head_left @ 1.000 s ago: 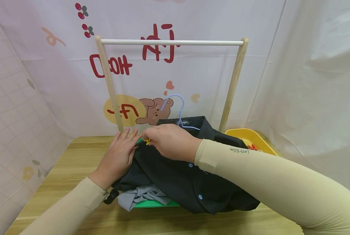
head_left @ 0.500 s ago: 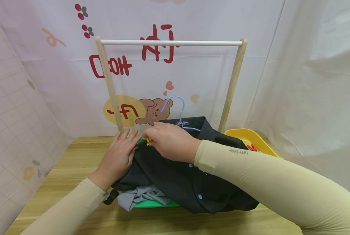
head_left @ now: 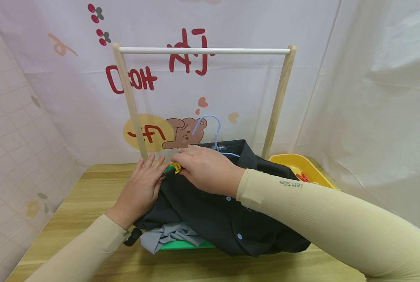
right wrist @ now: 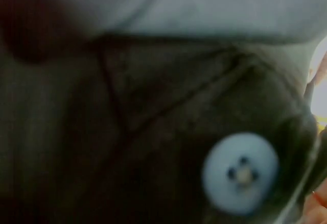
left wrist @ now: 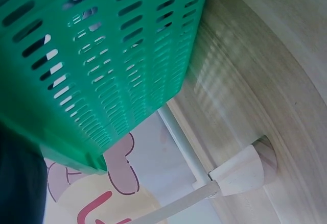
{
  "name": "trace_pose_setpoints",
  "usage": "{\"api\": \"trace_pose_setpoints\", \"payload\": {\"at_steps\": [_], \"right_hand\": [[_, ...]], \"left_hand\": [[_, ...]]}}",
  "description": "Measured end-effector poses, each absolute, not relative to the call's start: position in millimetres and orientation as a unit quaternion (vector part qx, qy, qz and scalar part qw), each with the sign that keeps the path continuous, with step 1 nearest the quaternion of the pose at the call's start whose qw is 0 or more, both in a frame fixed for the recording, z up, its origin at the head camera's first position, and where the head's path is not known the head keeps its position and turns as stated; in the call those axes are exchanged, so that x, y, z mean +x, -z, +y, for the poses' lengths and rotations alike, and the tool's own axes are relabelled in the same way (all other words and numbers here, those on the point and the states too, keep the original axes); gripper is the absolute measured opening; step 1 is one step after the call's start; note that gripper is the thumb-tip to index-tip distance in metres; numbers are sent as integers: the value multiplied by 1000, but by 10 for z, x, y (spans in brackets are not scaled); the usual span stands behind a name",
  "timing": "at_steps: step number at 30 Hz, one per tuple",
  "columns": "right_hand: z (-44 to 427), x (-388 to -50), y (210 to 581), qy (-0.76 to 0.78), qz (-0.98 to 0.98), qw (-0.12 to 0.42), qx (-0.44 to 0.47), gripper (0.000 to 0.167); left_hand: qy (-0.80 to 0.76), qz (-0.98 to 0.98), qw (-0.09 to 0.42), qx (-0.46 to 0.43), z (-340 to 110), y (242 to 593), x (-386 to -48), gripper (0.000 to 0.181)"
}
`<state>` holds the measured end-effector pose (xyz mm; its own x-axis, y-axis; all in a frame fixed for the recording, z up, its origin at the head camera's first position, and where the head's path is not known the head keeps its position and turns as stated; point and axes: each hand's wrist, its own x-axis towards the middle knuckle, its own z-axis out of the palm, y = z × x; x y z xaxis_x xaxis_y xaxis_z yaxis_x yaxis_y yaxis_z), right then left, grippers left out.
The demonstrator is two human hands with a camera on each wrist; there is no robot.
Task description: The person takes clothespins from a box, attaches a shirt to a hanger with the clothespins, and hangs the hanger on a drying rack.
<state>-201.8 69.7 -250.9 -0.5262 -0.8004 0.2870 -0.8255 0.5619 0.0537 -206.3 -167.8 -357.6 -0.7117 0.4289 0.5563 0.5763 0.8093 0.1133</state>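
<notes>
Small yellow plastic clip-like piece (head_left: 176,167) at the upper edge of the black cloth shirt with pale-blue buttons (head_left: 196,197), draped over the green slotted plastic basket (head_left: 181,245); doing this well likely means cloth kept flat, piece square to the edge. Right hand (head_left: 208,169) pinches the piece, fingers nearly closed, tips partly hidden; left hand (head_left: 141,187) rests on the shirt beside it, fingers straight, slightly spread, thumb's hold can't tell

One bare left hand (head_left: 141,184), one bare right hand (head_left: 208,170), one yellow plastic clip (head_left: 176,168), one black buttoned shirt (head_left: 196,205), one pale-blue hanger (head_left: 217,136), one grey cloth (head_left: 172,234), one green slotted plastic basket (head_left: 185,245), one yellow plastic tub (head_left: 287,157), one white-barred wooden rack (head_left: 231,51) and one wood-grain table (head_left: 90,199) are showing
</notes>
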Motion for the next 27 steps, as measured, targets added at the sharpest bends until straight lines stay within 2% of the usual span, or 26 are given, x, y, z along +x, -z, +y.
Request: {"api": "trace_pose_setpoints", "payload": {"at_steps": [5, 9, 17, 24, 27], "right_hand": [[813, -1974, 2461, -47, -879, 137, 455, 39], [945, -1956, 2440, -51, -873, 166, 455, 37], [1346, -1983, 2409, -105, -844, 251, 461, 29], [1775, -2115, 2453, -139, -809, 360, 443, 20], [1938, -2173, 2477, -146, -812, 374, 423, 17]], "left_hand": [[141, -915, 262, -273, -1680, 3571, -2058, 46], [139, -917, 260, -268, -1679, 3569, -2055, 45], [147, -918, 256, -264, -1675, 3573, -2053, 45], [160, -919, 249, -260, -1680, 3584, -2048, 45], [162, -920, 248, -259, -1683, 3585, -2045, 45]]}}
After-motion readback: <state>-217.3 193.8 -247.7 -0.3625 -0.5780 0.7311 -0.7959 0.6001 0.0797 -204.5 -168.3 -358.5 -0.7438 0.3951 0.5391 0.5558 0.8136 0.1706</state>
